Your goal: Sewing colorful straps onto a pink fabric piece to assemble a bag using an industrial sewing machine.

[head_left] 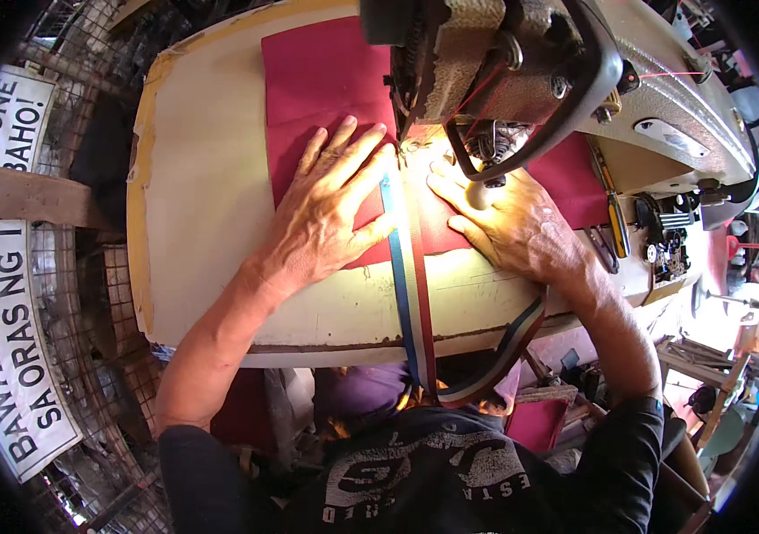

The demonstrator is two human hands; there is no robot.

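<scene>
A dark red cloth panel (pixel 321 76) lies flat under the head of a sewing machine (pixel 477 71). My left hand (pixel 330 200) rests on its left part, palm down with the fingers spread, the thumb touching a blue, white and red striped ribbon (pixel 410 298). That ribbon runs up over the cloth to the needle area, which is brightly lit. Its loose length hangs over the table's front edge in a loop. On the other side of the ribbon, my right hand (pixel 526 227) lies flat on the cloth with fingers stretched toward the needle, partly hidden by the machine's lever and knob.
The pale tabletop (pixel 197 169) has a worn edge. On the right lie a yellow-handled screwdriver (pixel 616 218), a small dark metal tool (pixel 604 249) and a bobbin winder (pixel 669 218). Wire mesh and a white sign (pixel 19 356) stand at the left.
</scene>
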